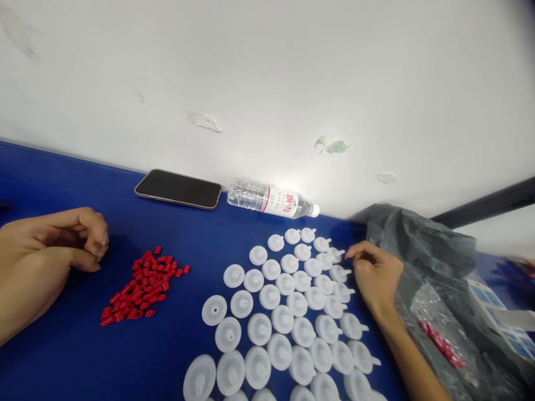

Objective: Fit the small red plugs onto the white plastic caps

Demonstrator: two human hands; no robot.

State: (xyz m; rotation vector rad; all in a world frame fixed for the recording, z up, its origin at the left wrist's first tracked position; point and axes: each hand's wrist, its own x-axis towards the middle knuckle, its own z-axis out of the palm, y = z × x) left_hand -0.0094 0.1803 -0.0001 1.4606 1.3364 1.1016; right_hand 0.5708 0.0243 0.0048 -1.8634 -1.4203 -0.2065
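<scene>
My left hand [54,262] is at the left, its fingers curled in toward the thumb; whatever is between them, if anything, is hidden. Just right of it lies a loose pile of small red plastic caps [140,289]. Many round white plastic lids with spouts [285,284] stand in rough rows across the middle and front of the blue table. At the right edge of these rows is my right hand [376,275], its fingers folded, the forefinger tip close to the spout of one white lid [335,255]. I cannot tell whether it touches that spout.
At the back of the blue table [179,351], a phone [179,189] and a clear plastic bottle on its side [271,199] lie near the white wall. On the right are a grey plastic bag [422,239] and a clear bag with red pieces [443,342].
</scene>
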